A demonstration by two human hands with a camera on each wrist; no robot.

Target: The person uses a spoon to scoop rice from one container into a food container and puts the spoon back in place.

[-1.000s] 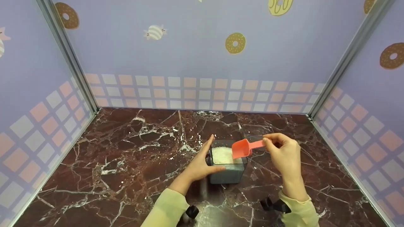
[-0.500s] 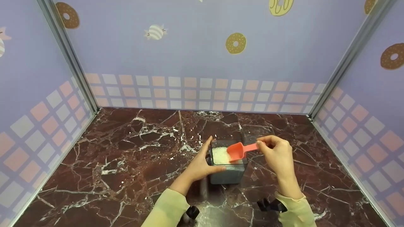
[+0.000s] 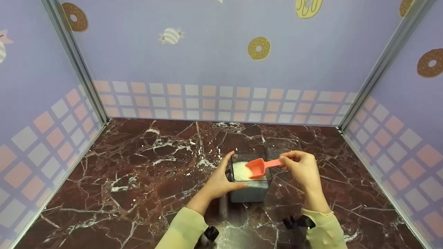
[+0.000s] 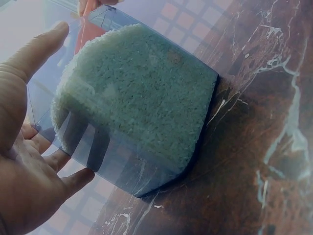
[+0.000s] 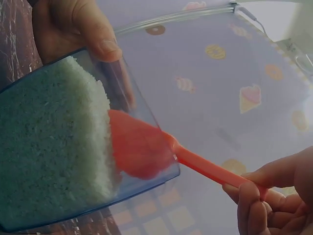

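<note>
While your right hand pinches the end of the handle, the red scoop sits just right of centre in the head view, low in the frame. Thumb and fingers are together on it, clamped; the scoop's bowl points left, out beyond the fingertips, into the mouth of the box.

Your left hand grips the box from the left side of the frame: thumb stretched along the near wall, other fingers spread away from it around the far left corner.

Head view gives you the top: rice showing left of the scoop, box standing on the marble table. It doesn't show how the scoop meets the rice; right wrist view does. There, through the clear wall at centre, the bowl's left edge is against the rice, part of the bowl clear of it, handle running to your fingers at lower right.

Left wrist view shows you the rice's depth through the tinted wall, down to the dark base; only a sliver of scoop, upper left.
</note>
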